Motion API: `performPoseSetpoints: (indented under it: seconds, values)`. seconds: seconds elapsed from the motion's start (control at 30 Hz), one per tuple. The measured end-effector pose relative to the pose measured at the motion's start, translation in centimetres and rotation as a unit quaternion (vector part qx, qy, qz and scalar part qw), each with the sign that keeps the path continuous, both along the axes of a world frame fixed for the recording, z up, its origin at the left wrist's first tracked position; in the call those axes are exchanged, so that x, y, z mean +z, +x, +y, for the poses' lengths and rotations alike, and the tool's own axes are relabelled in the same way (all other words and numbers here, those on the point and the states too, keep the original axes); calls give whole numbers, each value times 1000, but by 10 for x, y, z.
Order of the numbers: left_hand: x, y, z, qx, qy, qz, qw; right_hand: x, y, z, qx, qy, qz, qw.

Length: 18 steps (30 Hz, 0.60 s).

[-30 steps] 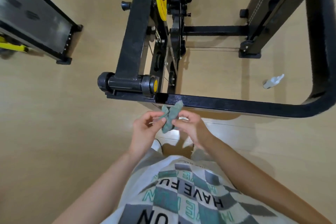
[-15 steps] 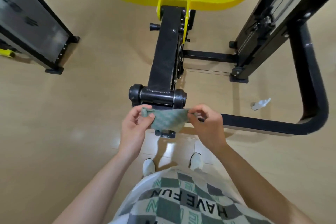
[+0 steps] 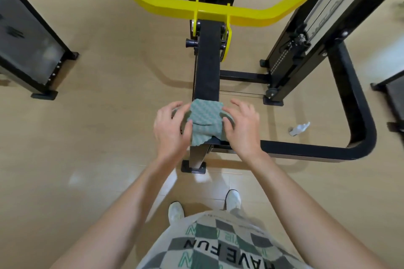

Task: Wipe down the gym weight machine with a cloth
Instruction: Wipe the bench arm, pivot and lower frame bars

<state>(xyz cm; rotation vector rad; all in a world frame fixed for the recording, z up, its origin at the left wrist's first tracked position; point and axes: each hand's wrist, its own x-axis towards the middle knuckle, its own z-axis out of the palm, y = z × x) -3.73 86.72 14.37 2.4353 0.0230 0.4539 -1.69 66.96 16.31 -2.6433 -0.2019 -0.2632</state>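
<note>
A green textured cloth (image 3: 205, 120) lies draped over the near end of the weight machine's black arm (image 3: 208, 61), covering the roller there. My left hand (image 3: 171, 126) presses the cloth's left edge and my right hand (image 3: 241, 125) presses its right edge, fingers curled around the covered roller. A yellow handlebar (image 3: 218, 10) crosses the far end of the arm. The black base frame (image 3: 306, 150) runs right from under my hands.
A white spray bottle (image 3: 299, 129) lies on the wooden floor inside the frame's curve. The weight stack tower (image 3: 306, 35) rises at right. Another black machine (image 3: 32, 50) stands at left, and a further one (image 3: 391, 96) at the far right edge. My white shoes (image 3: 177, 212) are below.
The cloth, first bunched and then stretched between my hands, is now laid over the arm's near end. Both hands came down onto it, and the view tilted up along the machine.
</note>
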Motion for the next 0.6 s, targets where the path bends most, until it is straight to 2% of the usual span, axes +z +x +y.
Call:
performPoseSetpoints:
  seconds: [0.07,0.13,0.2,0.27,0.33,0.4,0.47,0.6]
  values:
    - [-13,-4,-3,-96,104,-7,990,-3,-9,8,89,-7,31,996]
    - [-25,-5,-2,-145,186,7,972,-9,-13,19,139,-108,98,980]
    - [-28,-2,1,-151,222,14,963,-15,-12,25,141,-180,119,966]
    - [-24,6,0,-148,230,24,962,-14,-8,27,136,-189,125,964]
    - [-15,19,-1,-162,251,73,952,-11,3,26,141,-185,132,963]
    - [-6,40,-1,-190,251,148,938,-12,20,25,140,-175,160,961]
    - [1,64,-2,-214,207,212,931,-14,41,23,145,-133,201,960]
    - [3,100,-5,-234,116,257,930,-14,76,18,149,-19,249,957]
